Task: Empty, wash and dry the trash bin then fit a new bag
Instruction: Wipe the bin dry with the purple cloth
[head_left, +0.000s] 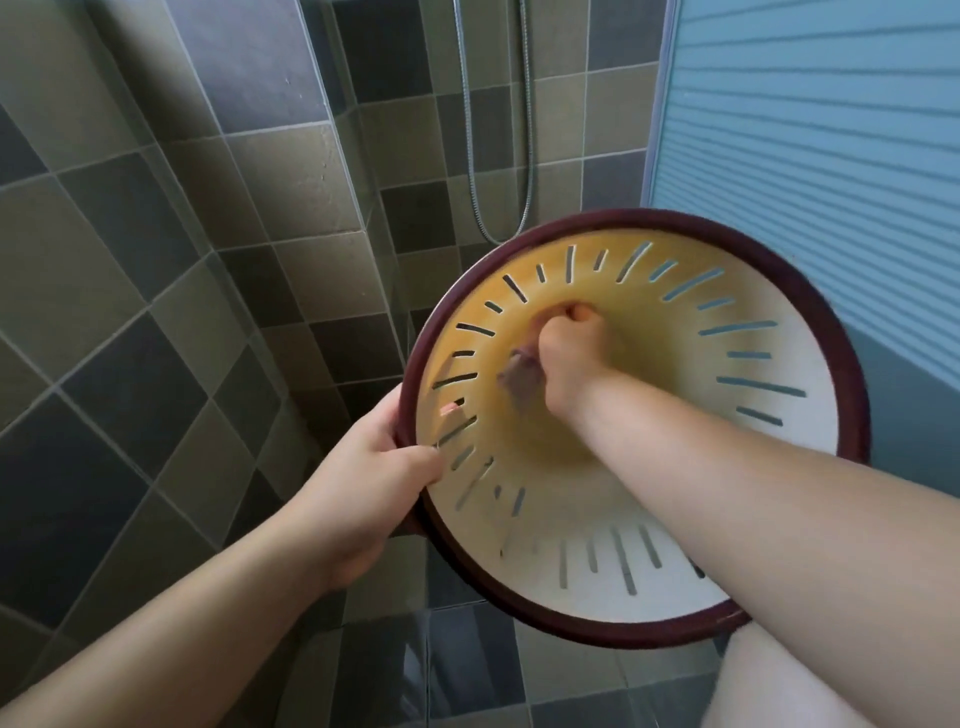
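A round trash bin (769, 332) with pale slotted walls and a dark red rim is held tilted in front of me, its mouth facing the camera. My left hand (363, 499) grips the rim on the left side, thumb inside, fingers outside. My right arm reaches deep into the bin, and my right hand (566, 358) is curled round a greyish cloth (519, 379) pressed against the bin's bottom. The cloth is blurred.
Tiled walls in grey and olive squares surround me. A metal shower hose (527, 130) hangs on the far wall. A blue ribbed panel (810, 145) stands at the right. Dark floor tiles (467, 654) lie below the bin.
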